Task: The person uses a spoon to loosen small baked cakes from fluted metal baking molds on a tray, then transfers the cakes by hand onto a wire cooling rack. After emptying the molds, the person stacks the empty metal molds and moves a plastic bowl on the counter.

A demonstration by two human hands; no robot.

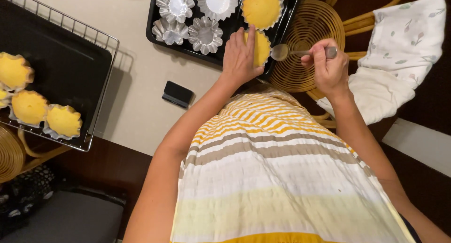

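Steadying a filled fluted mould while a spoon comes in beside it

The left hand [240, 55] lies flat over the yellow-filled mould [261, 47] at the near right corner of the black tray [155, 34], fingers together and pressing on its rim rather than gripping. The right hand [328, 64] has its fingers clamped on the handle of a metal spoon [282, 51], bowl just beside the mould's right edge. To do this well, it seems wise to keep the left fingers off the soft yellow surface, hold the thin foil rim lightly, and work the spoon level. Empty moulds [205, 34] sit further left; more filled ones [62, 122] rest on the wire-racked tray at far left.
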